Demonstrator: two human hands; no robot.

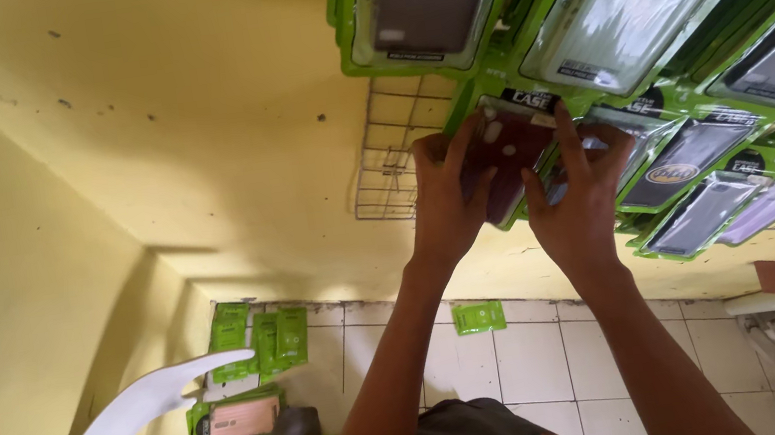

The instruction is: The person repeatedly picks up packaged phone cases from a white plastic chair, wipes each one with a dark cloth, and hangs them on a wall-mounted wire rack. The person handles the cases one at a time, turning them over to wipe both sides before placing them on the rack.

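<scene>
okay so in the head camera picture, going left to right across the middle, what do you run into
Bare yellow wall → wire grid rack → left hand → dark red phone case pack held in both hands → right hand → hanging green-edged case packs.

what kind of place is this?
Likely a small phone-accessory shop: packaged phone cases hang on a wire grid rack against a yellow wall, and more packs lie on the tiled floor.
</scene>
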